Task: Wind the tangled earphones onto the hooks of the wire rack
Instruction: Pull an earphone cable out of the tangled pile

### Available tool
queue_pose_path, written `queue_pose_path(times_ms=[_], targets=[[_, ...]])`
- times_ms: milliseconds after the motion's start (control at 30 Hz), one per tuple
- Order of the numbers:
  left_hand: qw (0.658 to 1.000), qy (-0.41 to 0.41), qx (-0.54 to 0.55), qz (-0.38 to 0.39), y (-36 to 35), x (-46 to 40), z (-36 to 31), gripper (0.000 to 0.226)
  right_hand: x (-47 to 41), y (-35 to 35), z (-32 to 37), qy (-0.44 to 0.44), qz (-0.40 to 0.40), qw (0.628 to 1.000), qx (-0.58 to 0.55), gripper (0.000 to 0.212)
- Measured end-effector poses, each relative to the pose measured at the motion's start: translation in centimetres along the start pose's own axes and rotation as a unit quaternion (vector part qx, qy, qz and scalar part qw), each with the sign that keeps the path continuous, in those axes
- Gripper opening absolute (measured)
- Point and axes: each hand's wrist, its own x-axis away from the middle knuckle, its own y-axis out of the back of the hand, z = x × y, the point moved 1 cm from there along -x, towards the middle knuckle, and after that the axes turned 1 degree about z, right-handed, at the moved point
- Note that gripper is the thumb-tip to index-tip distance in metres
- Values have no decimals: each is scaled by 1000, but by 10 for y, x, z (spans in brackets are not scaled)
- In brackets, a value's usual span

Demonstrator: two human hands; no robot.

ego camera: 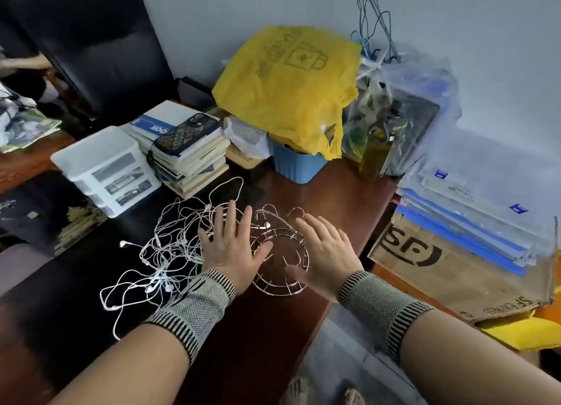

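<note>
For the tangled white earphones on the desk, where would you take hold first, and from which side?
Probably pinch the stray earbud poking out at the left edge of the tangled earphones, coming from the left. It is a free end clear of the knotted middle, so it should feed out more easily. The left hand lies open over the tangle's right side, nearest the wire rack.

On the desk (349,192) we see the wire rack (280,253) between the left hand (233,246) and the right hand (328,253). The earphones (164,246) lie left of the rack. Behind them stands a pile of books (188,158) with a phone (185,133) on top, and a drawer box (106,167) to its left.
</note>
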Motion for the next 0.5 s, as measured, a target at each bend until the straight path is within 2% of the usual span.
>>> queue_pose_path(times_ms=[267,433,500], targets=[[997,-61,26,43,-28,-3,-19,79,-15,-15,-4,-35,-18,999,18,77],[993,-91,70,29,-28,-16,-37,82,-21,-12,-25,-82,-19,996,18,79],[986,-100,131,0,-31,-17,-35,78,-17,-11,-30,-83,-66,994,20,80]])
